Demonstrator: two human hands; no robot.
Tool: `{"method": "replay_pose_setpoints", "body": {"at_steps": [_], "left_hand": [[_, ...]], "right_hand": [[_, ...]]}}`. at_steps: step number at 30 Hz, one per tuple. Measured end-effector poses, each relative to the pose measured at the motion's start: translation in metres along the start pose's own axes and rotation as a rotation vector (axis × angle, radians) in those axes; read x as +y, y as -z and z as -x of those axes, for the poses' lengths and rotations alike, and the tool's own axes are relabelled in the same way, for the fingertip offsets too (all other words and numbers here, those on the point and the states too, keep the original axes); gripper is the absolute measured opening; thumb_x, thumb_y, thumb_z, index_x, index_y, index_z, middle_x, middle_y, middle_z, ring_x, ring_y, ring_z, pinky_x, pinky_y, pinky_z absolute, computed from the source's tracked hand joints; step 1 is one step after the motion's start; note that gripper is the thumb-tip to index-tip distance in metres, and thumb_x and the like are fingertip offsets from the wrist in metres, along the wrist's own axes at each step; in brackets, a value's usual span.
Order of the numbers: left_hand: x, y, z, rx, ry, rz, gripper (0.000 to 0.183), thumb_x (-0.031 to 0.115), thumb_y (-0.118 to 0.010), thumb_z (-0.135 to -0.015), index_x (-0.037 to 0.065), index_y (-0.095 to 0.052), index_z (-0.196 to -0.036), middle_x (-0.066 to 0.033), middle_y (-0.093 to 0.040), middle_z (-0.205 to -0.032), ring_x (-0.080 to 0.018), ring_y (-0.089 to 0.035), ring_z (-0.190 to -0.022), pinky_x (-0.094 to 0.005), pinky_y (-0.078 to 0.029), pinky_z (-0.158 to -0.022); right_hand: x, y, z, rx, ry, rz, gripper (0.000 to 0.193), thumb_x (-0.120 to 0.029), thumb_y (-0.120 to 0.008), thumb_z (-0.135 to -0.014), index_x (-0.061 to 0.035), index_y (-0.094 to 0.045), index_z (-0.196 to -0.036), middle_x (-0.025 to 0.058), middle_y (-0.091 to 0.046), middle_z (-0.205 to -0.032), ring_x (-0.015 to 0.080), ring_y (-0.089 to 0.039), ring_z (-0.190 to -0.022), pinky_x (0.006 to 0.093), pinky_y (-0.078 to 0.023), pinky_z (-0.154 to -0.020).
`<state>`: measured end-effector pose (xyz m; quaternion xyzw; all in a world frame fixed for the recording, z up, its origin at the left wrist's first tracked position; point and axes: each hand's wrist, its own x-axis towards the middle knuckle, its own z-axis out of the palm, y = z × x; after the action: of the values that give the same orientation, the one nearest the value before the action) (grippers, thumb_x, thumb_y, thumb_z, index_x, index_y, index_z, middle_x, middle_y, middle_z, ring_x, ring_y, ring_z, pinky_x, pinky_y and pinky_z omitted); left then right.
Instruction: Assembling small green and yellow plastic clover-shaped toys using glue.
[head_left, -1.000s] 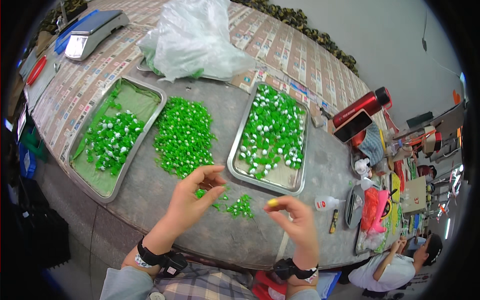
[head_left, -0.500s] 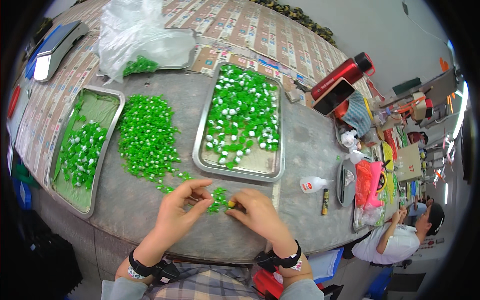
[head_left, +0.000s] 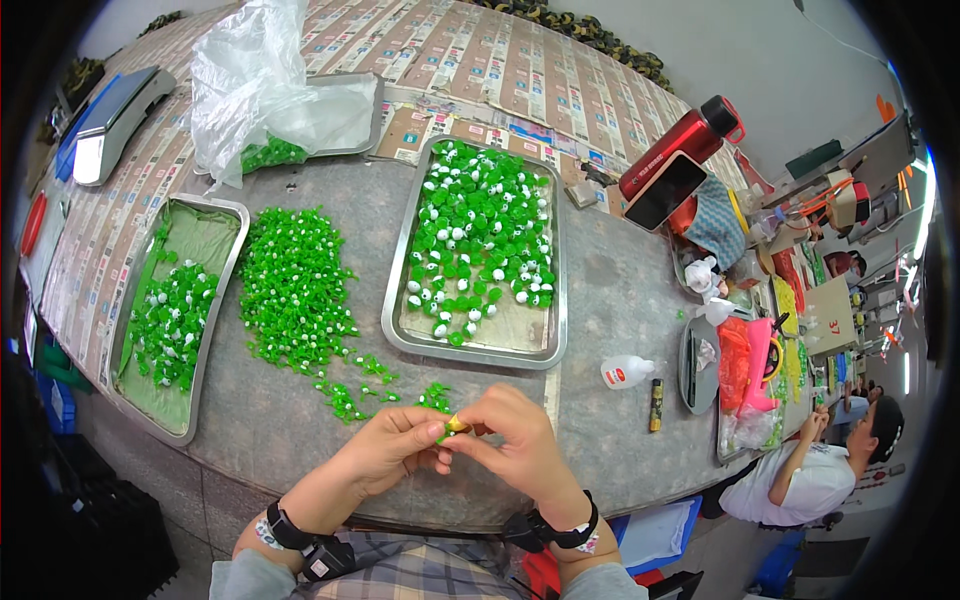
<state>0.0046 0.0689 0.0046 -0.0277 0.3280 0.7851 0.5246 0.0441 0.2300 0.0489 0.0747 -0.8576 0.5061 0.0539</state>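
Observation:
In front of me, just above the table's near edge, my left hand and my right hand meet fingertip to fingertip. My left thumb and fingers pinch a small green plastic piece. The right thumb and index finger are closed against it. A small yellow thing shows at the right fingertips; whether it is held or worn on a finger I cannot tell. Just beyond my hands lies a little cluster of green pieces. A large heap of green pieces with white dots spreads farther left.
A metal tray holds green pieces with white balls; another tray stands left. A clear plastic bag covers a back tray. To the right are a white squeeze bottle, a battery-like cylinder, a phone and a red flask.
My hands have come together and now meet at a green piece, where before they were apart on either side of the small cluster. Some pieces from the heap lie nearer my left hand.

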Motion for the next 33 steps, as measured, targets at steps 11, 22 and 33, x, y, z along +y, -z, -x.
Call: {"method": "replay_pose_setpoints", "body": {"at_steps": [11,22,33], "left_hand": [[0.014,0.006,0.003,0.073,-0.203,0.086,0.006,0.01,-0.051,-0.078,0.004,-0.049,-0.079,-0.0082,-0.055,-0.07,-0.0135,-0.055,-0.058,-0.0246,-0.049,-0.052],[0.013,0.009,0.004,0.159,-0.267,-0.043,0.009,0.006,-0.054,-0.076,0.002,-0.054,-0.084,-0.0076,-0.057,-0.071,-0.014,-0.057,-0.061,-0.0256,-0.048,-0.056],[0.015,0.005,0.004,0.274,-0.238,-0.053,0.011,0.005,-0.057,-0.073,0.002,-0.056,-0.083,-0.0096,-0.058,-0.073,-0.0162,-0.057,-0.06,-0.0274,-0.049,-0.056]], "right_hand": [[0.025,0.068,0.045,1.128,-0.1,0.018,0.018,-0.006,-0.061,-0.068,-0.0035,-0.055,-0.085,0.0003,-0.049,-0.07,0.0099,-0.044,-0.06,0.0219,-0.038,-0.057],[0.108,0.103,0.063,0.648,-0.693,0.157,0.049,-0.013,-0.067,-0.061,-0.0021,-0.046,-0.104,0.0085,-0.05,-0.099,0.0172,-0.049,-0.087,0.0269,-0.039,-0.074],[0.005,0.044,0.016,0.631,-0.19,-0.326,0.053,-0.035,-0.071,-0.06,-0.0001,-0.047,-0.092,0.0046,-0.049,-0.084,0.0093,-0.046,-0.073,0.0203,-0.036,-0.063]]}}
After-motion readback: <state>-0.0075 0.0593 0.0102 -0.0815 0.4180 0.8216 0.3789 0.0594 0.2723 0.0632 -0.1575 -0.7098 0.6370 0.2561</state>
